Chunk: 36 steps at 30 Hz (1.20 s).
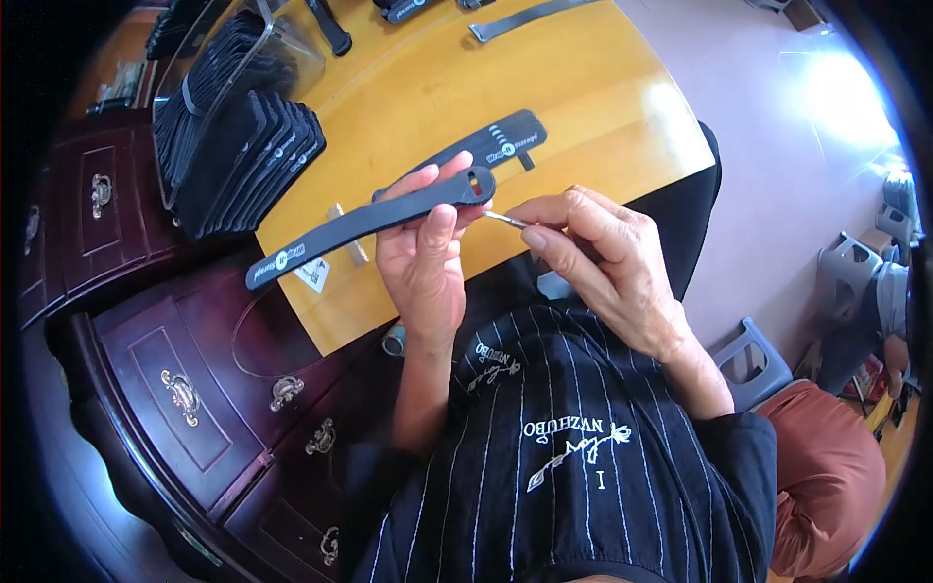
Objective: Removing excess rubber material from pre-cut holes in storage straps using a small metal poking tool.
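My left hand (426, 262) grips a long dark grey strap (364, 222) between thumb and fingers. The strap's rounded end, with a slot in it, points right, and its printed end hangs out to the left. In my right hand (607, 257) a slim silver metal tool (502, 220) is pinched between thumb and fingertips. Its tip lies close to the slotted end, just below it; whether it touches the strap I cannot tell. A second dark strap (520, 136) with a small tab lies on the table behind my left hand and is partly covered.
The yellow wooden table (622, 87) carries a clear bin (311, 58) with stacked black straps (258, 160) at its left. A grey strap (530, 19) lies at the far edge. Dark wooden drawers (185, 389) stand at left. At right are grey stools (748, 364) and another person (821, 476).
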Tool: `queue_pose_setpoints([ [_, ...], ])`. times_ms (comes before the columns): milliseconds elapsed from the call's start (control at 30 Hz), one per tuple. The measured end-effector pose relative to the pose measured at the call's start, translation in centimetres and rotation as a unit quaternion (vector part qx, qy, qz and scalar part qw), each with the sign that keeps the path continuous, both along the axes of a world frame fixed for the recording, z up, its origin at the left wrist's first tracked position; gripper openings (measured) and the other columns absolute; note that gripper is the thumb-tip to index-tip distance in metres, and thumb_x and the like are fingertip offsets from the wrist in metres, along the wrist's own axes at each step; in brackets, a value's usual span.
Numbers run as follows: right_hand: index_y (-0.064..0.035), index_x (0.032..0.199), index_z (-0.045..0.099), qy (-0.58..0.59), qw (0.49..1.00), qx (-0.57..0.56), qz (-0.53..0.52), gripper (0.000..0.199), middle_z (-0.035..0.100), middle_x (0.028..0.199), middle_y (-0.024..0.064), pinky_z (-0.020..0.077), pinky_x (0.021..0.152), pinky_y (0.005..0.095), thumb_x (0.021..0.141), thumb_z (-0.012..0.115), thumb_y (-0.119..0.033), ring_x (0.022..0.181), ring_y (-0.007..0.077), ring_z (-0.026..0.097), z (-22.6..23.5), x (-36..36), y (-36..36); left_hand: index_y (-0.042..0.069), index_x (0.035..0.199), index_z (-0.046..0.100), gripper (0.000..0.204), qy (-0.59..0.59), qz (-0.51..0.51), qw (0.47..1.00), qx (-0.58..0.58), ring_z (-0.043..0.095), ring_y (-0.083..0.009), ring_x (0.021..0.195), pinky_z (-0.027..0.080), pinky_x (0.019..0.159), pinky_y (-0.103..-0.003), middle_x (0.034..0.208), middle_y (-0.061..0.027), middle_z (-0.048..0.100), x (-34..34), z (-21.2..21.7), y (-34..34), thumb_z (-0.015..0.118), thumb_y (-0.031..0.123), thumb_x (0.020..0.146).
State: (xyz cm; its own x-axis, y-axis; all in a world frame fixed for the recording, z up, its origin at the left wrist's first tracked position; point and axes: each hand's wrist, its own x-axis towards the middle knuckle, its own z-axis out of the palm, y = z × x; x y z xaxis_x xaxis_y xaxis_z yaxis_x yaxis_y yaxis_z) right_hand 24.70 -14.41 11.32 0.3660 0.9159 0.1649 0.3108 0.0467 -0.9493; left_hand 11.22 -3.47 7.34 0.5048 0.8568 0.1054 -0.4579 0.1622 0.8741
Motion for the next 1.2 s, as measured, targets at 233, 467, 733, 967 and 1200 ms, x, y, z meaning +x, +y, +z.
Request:
queue_pose_setpoints([
  [233, -0.0085, 0.103, 0.064, -0.062, 0.998, -0.016, -0.019, 0.017, 0.056, 0.074, 0.0085, 0.0491, 0.059, 0.0337, 0.090, 0.061, -0.018, 0.066, 0.0251, 0.061, -0.5, -0.6, 0.0, -0.001, 0.120, 0.051, 0.031, 0.026, 0.015, 1.000, 0.007, 0.063, -0.0227, 0.102, 0.055, 0.085, -0.032, 0.121, -0.0256, 0.058, 0.1, -0.4, -1.0, 0.059, 0.000, 0.090],
  [467, -0.0085, 0.103, 0.065, -0.076, 0.996, -0.029, -0.024, 0.017, 0.057, 0.074, 0.0083, 0.0498, 0.059, 0.0339, 0.089, 0.062, -0.019, 0.066, 0.0251, 0.062, -0.6, -0.7, 0.2, -0.002, 0.118, 0.051, 0.030, 0.041, 0.033, 0.998, 0.039, 0.061, -0.0226, 0.105, 0.054, 0.088, -0.031, 0.121, -0.0264, 0.058, 0.0, -0.5, -1.0, 0.059, -0.002, 0.089],
  [733, -0.0061, 0.102, 0.065, -0.065, 0.997, -0.017, -0.028, 0.018, 0.060, 0.077, 0.0099, 0.0507, 0.060, 0.0338, 0.089, 0.062, -0.018, 0.069, 0.0263, 0.064, -1.0, -0.7, 0.5, -0.002, 0.116, 0.052, 0.029, 0.068, 0.066, 0.991, 0.093, 0.059, -0.0257, 0.110, 0.049, 0.095, -0.033, 0.119, -0.0272, 0.058, 0.1, -1.1, -0.9, 0.060, -0.003, 0.088],
  [967, -0.0057, 0.103, 0.065, -0.088, 0.996, -0.024, -0.011, 0.018, 0.061, 0.080, 0.0104, 0.0517, 0.063, 0.0337, 0.090, 0.061, -0.017, 0.071, 0.0266, 0.065, -1.1, -0.5, 0.6, -0.002, 0.114, 0.051, 0.028, 0.080, 0.092, 0.981, 0.150, 0.059, -0.0280, 0.112, 0.048, 0.097, -0.035, 0.118, -0.0279, 0.059, -0.2, -1.6, -1.0, 0.061, -0.003, 0.088],
  [1200, -0.0041, 0.107, 0.066, -0.073, 0.997, 0.009, 0.000, 0.020, 0.057, 0.073, 0.0098, 0.0449, 0.057, 0.0317, 0.089, 0.061, -0.013, 0.060, 0.0212, 0.056, -1.3, -0.7, 0.7, -0.002, 0.114, 0.051, 0.029, 0.054, 0.094, 0.984, 0.142, 0.060, -0.0295, 0.111, 0.048, 0.097, -0.037, 0.117, -0.0275, 0.060, -0.1, -1.7, -0.9, 0.061, -0.003, 0.087],
])
